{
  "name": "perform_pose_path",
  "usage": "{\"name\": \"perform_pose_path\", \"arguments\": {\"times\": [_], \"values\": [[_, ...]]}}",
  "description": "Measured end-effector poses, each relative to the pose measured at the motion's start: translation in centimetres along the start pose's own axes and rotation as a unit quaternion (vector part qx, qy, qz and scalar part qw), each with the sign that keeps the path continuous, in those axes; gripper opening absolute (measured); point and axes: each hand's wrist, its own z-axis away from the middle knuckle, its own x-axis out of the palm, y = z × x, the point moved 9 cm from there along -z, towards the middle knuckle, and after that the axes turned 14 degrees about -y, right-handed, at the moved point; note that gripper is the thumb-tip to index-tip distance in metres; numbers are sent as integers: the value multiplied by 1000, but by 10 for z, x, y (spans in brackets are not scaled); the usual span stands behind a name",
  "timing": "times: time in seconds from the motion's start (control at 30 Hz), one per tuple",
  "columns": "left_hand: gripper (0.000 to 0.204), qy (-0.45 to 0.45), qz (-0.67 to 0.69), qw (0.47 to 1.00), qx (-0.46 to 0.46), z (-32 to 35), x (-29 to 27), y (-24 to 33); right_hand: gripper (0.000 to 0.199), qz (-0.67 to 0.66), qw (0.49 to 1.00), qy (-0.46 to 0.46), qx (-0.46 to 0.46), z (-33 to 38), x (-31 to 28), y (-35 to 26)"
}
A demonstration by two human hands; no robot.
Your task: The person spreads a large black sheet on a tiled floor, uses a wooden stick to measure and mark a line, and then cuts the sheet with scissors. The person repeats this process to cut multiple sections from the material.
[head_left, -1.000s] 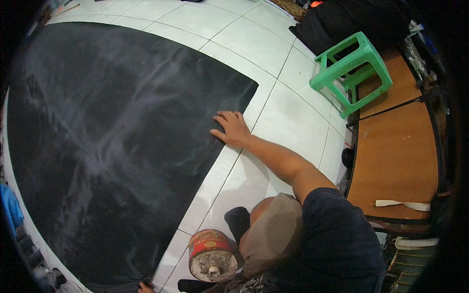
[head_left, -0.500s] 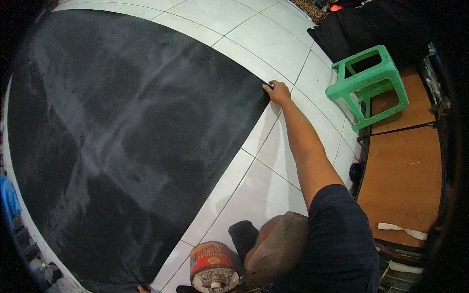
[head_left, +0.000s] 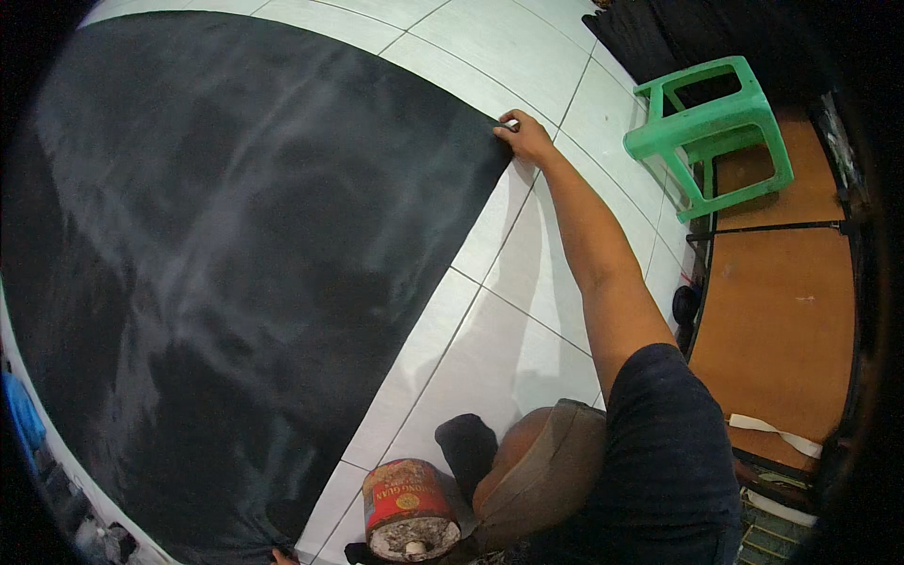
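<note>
A large sheet of black cloth [head_left: 254, 235] lies spread over the tiled floor, with faint creases across it. At its far right corner my right hand [head_left: 529, 141] pinches the edge between thumb and fingers, the arm stretched out. My left hand [head_left: 283, 557] shows only as fingertips at the lower edge of the picture. Those fingers grip the near right corner, where the cloth puckers; the rest of that hand is out of view.
A red tin [head_left: 407, 499] with a whitish, crusted end sits by my knee. At the right, a green plastic stool [head_left: 720, 141] stands beside a brown board [head_left: 782, 311] with a pale strip [head_left: 774, 433] on it. Dark fabric [head_left: 697, 38] is heaped behind.
The cloth's far right corner and my right hand have shifted slightly up and left in the picture. The view has moved a little too. Both hands keep to their corners.
</note>
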Motion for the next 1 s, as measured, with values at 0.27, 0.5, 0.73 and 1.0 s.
{"name": "perform_pose_path", "arguments": {"times": [0.27, 0.5, 0.73, 1.0], "values": [[39, 7, 4, 1000, 1, -7, -16, -3, 38, -8, 999, 31, -31, 9, 0, 18], [41, 23, 5, 1000, -3, -13, -35, -15, 33, -84, 996, -4, -3, 5, 5, 12], [42, 18, 14, 1000, -4, -10, -25, -14, 33, -25, 1000, 8, -9, 3, 0, 17], [42, 10, 32, 999, 3, 2, -3, -2, 29, 53, 996, 40, -62, 10, 0, 0]]}}
